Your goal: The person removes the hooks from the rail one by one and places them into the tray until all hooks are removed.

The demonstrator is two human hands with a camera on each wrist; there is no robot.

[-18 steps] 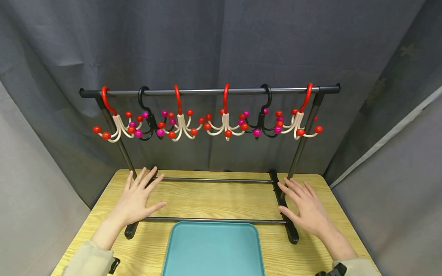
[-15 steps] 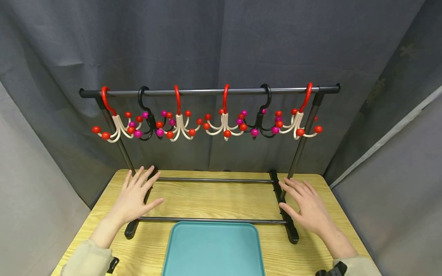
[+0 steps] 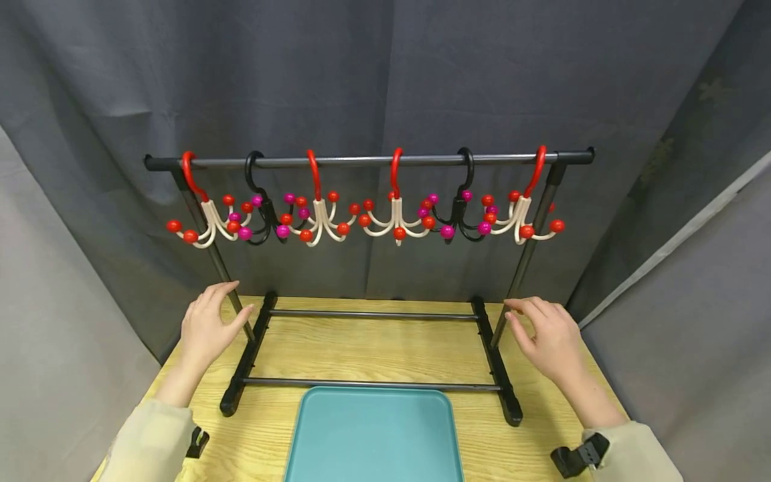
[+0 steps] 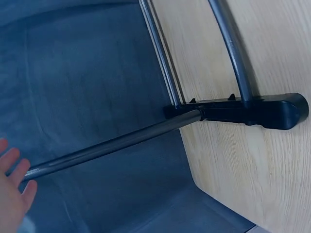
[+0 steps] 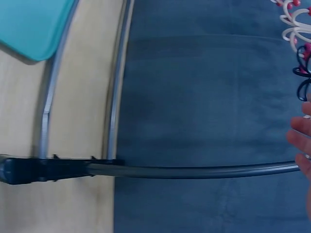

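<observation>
My left hand [image 3: 207,327] is raised beside the left post of a dark metal rack [image 3: 361,161], fingers together and thumb apart, holding nothing. My right hand [image 3: 547,335] hovers near the right post, its fingers slightly bent and no object in it. From the rack's top bar hang several multi-arm hooks with ball tips. Some have a red hook and cream arms, like this one [image 3: 396,213]; two are black with magenta balls, such as the black hook [image 3: 459,211]. In the left wrist view the left hand's fingers [image 4: 18,172] overlap the post.
A teal tray [image 3: 373,435] lies at the front of the wooden table [image 3: 361,348], close against the rack's front lower bar [image 3: 373,383]. Black feet [image 3: 500,368] carry the rack at both sides. Grey curtains [image 3: 337,80] surround the table at the back and sides.
Both hands have lifted and drawn outward, the left one to the left and the right one to the right. Their spread fingers have come closer together. The hooks sway slightly on the bar.
</observation>
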